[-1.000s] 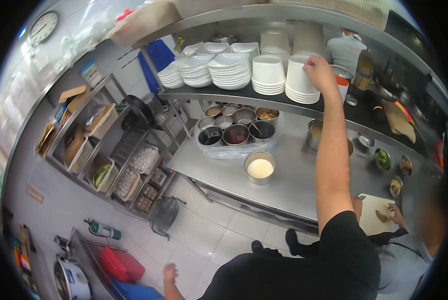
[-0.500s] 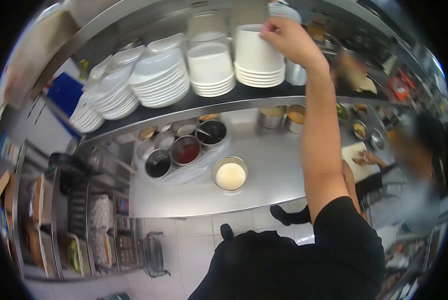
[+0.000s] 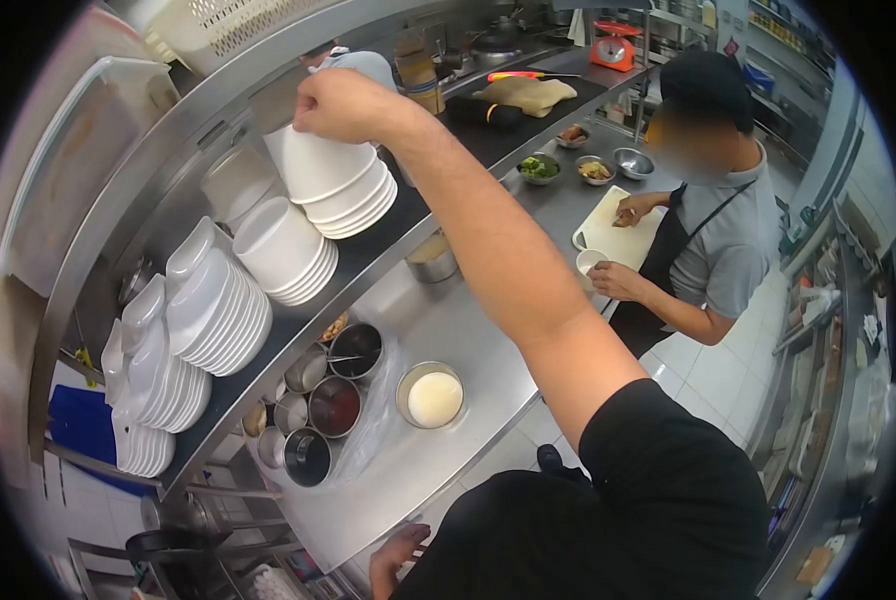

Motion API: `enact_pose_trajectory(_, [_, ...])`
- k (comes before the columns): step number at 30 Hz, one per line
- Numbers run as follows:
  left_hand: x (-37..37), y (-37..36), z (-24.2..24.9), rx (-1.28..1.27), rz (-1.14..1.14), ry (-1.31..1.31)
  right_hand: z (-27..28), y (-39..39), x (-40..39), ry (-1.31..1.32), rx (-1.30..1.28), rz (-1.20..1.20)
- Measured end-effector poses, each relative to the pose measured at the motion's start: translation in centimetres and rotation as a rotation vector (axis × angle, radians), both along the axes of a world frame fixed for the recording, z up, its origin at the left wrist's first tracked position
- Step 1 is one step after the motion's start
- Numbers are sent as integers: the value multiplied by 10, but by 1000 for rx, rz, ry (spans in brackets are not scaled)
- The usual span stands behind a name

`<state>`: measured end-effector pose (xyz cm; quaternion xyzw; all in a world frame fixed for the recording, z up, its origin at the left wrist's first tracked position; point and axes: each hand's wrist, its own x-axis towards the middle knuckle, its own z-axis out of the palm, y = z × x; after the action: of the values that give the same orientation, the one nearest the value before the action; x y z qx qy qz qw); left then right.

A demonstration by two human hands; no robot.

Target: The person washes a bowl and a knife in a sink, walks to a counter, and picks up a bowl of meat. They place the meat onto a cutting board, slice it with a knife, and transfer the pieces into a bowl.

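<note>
The right hand (image 3: 340, 103) is raised to the dark upper shelf (image 3: 368, 262), and its grip is closed over the rim of the topmost round white bowl (image 3: 313, 160), which sits on the stack of white bowls (image 3: 353, 205) resting on that shelf. Just left of this stack stands a second stack of round white bowls (image 3: 288, 250), and further left a row of stacked white plates (image 3: 203, 320). Below the shelf, on the stainless steel surface (image 3: 468, 340), a round metal pot of white liquid (image 3: 431, 395) stands beside a cluster of small round metal sauce containers (image 3: 318, 410). The left hand (image 3: 396, 555) hangs low at the near edge of the surface; its grip cannot be determined. At the far right, another person cuts food on a white cutting board (image 3: 618, 235).
</note>
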<state>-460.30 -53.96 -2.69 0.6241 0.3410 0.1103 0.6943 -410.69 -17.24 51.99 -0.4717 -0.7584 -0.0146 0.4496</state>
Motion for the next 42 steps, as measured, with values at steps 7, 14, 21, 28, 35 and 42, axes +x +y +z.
enact_pose_trajectory(7, [105, 77, 163, -257, 53, 506, 21, 0, 7, 2, 25, 35])
enact_pose_trajectory(14, [140, 114, 208, 150, 54, 293, 11, -34, 10, 117, 103, 16])
enact_pose_trajectory(21, [225, 177, 286, 694, 394, 11, -4, -49, 15, 27, 39, 5])
enact_pose_trajectory(28, [329, 284, 382, 950, 635, -142, 1, -43, 7, -106, 60, 19])
enact_pose_trajectory(35, [357, 280, 364, 889, 694, -137, -6, -34, 8, -101, 115, 70])
enact_pose_trajectory(42, [308, 242, 337, 368, 617, -822, -30, -162, -8, 298, 19, 250])
